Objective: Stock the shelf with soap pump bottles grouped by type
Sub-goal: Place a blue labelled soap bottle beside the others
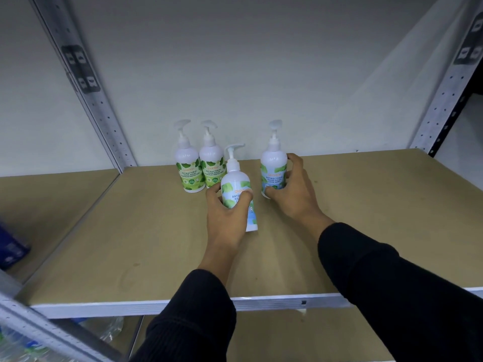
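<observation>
Fingers of our left hand [226,218] curl round the near glossy bottle [236,181]; our right hand [292,192] grips the far bottle [273,165] on the matte shelf [156,231].

This looks like a shop or its stockroom. The left hand [224,212] reaches over a board shelf [366,205] on a rack with perforated metal uprights [104,111], with matching labelled hand wash pump bottles [189,168] standing just beyond it. A blurred blue pack [13,246] sits far to that hand's left, in the next bay.
</observation>
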A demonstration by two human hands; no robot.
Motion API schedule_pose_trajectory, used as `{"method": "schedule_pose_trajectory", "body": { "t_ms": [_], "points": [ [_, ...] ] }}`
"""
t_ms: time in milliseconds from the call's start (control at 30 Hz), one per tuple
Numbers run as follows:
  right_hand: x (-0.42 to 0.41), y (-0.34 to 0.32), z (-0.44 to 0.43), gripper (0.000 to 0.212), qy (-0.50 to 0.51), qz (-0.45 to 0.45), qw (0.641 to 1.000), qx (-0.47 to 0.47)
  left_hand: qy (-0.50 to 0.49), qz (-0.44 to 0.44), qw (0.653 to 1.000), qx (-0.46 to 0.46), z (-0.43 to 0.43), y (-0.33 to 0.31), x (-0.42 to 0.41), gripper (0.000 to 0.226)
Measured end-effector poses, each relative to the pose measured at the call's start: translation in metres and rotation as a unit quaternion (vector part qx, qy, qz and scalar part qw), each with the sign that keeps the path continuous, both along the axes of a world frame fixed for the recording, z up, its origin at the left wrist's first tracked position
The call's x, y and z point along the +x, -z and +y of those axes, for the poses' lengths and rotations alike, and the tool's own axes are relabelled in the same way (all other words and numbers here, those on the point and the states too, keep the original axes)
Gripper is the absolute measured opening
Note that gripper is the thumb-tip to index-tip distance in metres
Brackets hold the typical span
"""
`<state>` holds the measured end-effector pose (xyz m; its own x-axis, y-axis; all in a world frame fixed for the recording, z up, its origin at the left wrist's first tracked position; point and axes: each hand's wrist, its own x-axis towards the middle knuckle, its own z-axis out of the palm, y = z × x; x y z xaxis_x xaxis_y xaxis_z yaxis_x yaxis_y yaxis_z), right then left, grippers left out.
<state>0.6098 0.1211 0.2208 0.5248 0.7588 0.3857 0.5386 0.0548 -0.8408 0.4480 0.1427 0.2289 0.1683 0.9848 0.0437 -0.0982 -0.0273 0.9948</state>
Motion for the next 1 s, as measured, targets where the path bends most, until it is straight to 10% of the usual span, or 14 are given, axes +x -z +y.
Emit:
{"method": "schedule_pose_trajectory", "body": {
  "t_ms": [800,1000],
  "points": [
    [0.007,-0.004,0.021,0.099,0.034,0.048,0.996,-0.07,0.009,0.004,1.0,0.005,0.001,0.002,0.0,0.058],
    [-0.001,0.003,-0.024,0.058,0.049,-0.116,0.976,-0.179,0.043,0.01,0.999,0.007,-0.003,-0.002,-0.004,0.054]
  ]
}}
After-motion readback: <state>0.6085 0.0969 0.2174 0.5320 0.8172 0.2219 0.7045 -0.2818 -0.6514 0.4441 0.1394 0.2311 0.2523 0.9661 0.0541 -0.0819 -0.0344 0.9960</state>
